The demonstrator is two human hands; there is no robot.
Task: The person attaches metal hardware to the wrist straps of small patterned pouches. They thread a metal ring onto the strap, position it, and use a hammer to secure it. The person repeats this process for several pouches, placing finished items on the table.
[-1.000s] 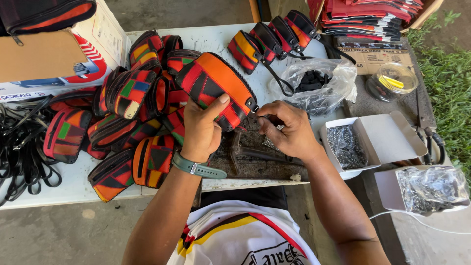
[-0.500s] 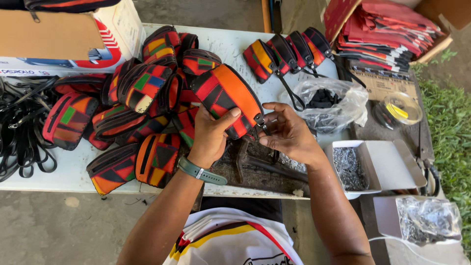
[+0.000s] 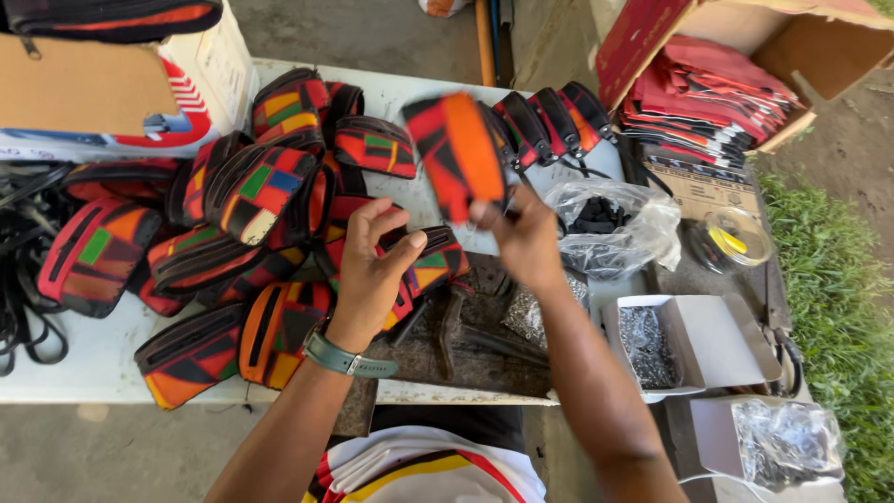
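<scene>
My right hand (image 3: 523, 240) grips the lower edge of an orange, red and black patterned pouch (image 3: 456, 154) and holds it up, tilted, above the table. My left hand (image 3: 372, 270) hovers open just left of it, fingers spread, a green watch on the wrist. Below it lies a heap of similar patterned pouches (image 3: 251, 233). A dark metal hand tool (image 3: 453, 326) rests on a worn board in front of me.
A white table (image 3: 84, 373) carries black straps (image 3: 19, 307) at left and a cardboard box (image 3: 93, 93) at back left. A clear bag of black parts (image 3: 605, 224), a small white box of metal pieces (image 3: 652, 345) and a red carton of folded fabric (image 3: 717, 102) lie right.
The right hand has lifted the orange pouch up and away from the left hand, which let go and opened. My view has shifted closer over the table.
</scene>
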